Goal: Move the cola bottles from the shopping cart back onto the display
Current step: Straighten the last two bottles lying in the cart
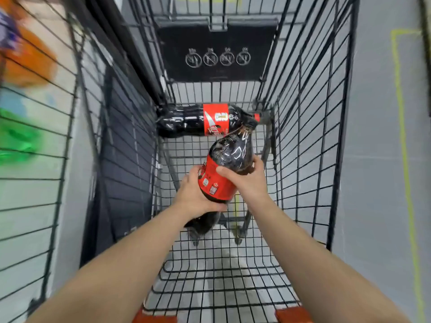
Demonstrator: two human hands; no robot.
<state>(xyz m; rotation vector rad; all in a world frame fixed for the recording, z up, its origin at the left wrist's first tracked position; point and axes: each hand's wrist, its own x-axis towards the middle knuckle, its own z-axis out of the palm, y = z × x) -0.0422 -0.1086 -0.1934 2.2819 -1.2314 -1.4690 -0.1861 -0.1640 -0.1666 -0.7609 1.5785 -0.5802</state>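
Black wire cart: a shopping cart (303,136) fills the view from above, its mesh floor bare apart from two cola bottles.
Held bottle: a cola bottle (225,169) hangs tilted above the cart floor, its neck pointing away from the person and its base nearest the camera.
Left hand: the left hand (193,192) wraps the lower body of the bottle just under the red label, fingers closed on it.
Right hand: the right hand (245,176) clasps the upper part at the label's edge, thumb across the front.
Second bottle: another cola bottle (205,120) lies on its side across the far end of the cart, its red cap toward the right wall.
Display: blurred orange and green packs (23,101) show through a wire rack on the left; where the cola belongs cannot be seen.
Risk: the held bottle's neck looks close to the lying bottle, so a careless lift may knock it.
Risk: smooth plastic could slip through both hands if the grip loosens while clearing the cart's high sides.
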